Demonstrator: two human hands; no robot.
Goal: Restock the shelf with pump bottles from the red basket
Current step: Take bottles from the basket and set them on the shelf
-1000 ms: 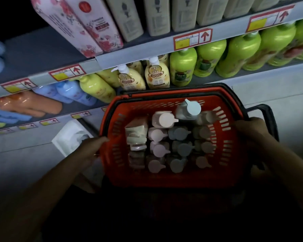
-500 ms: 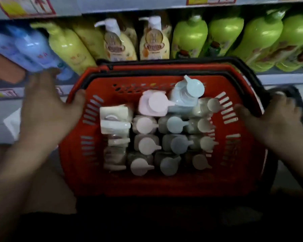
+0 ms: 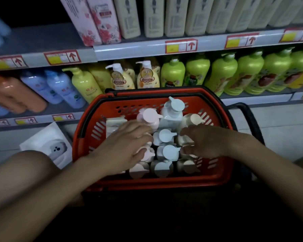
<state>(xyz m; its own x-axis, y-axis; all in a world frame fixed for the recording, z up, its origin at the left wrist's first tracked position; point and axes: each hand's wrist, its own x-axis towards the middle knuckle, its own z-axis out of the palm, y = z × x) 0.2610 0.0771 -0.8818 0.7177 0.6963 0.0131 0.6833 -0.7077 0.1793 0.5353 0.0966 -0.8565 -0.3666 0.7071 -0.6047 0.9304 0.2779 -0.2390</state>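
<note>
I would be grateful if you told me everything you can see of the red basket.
The red basket looks like moulded plastic, with slotted side walls and a black rim. A black handle lies folded along its far edge; another sticks out on the right. It sits upright, low in front of the shelf. Inside stand pump bottles in rows, with pink, pale blue and cream tops. The left hand and right hand reach in from above, fingers spread over the bottle tops.

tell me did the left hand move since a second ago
Yes. The left hand left the outer left wall of the red basket and went rightward, inside it, over the pink pump bottles.
</note>
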